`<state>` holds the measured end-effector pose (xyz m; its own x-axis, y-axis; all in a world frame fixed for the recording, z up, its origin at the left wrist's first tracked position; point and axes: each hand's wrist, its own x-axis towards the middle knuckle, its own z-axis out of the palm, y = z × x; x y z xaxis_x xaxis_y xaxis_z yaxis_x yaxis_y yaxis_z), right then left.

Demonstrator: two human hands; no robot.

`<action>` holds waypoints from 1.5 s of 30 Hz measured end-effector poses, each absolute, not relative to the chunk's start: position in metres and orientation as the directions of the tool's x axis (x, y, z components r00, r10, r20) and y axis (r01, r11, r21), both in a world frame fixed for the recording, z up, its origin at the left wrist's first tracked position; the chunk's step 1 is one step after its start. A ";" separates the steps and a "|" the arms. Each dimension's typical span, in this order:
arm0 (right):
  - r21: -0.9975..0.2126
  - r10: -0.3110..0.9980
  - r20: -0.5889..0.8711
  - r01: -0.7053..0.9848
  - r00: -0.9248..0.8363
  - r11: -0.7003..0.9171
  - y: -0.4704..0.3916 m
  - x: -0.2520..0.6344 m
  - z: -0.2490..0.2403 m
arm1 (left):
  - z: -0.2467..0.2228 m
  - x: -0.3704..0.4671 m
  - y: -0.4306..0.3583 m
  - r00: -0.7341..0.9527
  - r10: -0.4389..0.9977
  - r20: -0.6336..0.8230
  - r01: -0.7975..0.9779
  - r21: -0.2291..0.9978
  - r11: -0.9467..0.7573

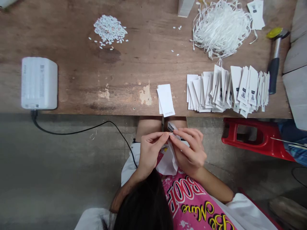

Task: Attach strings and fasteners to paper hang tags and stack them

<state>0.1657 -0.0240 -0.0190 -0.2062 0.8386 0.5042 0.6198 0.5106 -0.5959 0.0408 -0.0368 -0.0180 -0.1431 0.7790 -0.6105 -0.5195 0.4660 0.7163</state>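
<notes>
My left hand (151, 150) is closed in a pinch, its thumb and forefinger meeting at a small white piece too fine to make out. My right hand (190, 150) pinches at the same spot, holding a white tag (171, 126) with black print. The fingertips of both hands nearly touch, just below the table's front edge. White sheet-like material (168, 163), perhaps part of the held item, hangs under the hands over the lap. Nearest on the table lie a few white cards (166, 99), overlapping at the edge.
A long row of white tags (216, 89) lies at the right, below a heap of white strings (222, 28). A hammer (274, 60) is at the far right. Small white pieces (110, 29) form a pile. A white box-shaped device (39, 83) trails a black cable; a red stool (254, 137) stands right.
</notes>
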 end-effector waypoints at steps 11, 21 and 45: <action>-0.703 0.810 0.229 0.483 -0.540 0.521 -0.003 0.180 0.009 | -0.021 0.039 -0.031 -0.049 0.713 -0.700 -0.643 0.568 0.513; -0.912 0.945 -0.021 0.394 -0.326 0.116 0.084 0.176 -0.009 | -0.035 0.038 -0.022 -0.193 0.976 -0.101 0.625 0.755 0.201; -0.837 0.948 -0.036 0.529 -0.315 0.144 0.095 0.162 -0.031 | -0.042 0.039 -0.016 -0.172 0.979 -0.106 0.731 0.653 0.199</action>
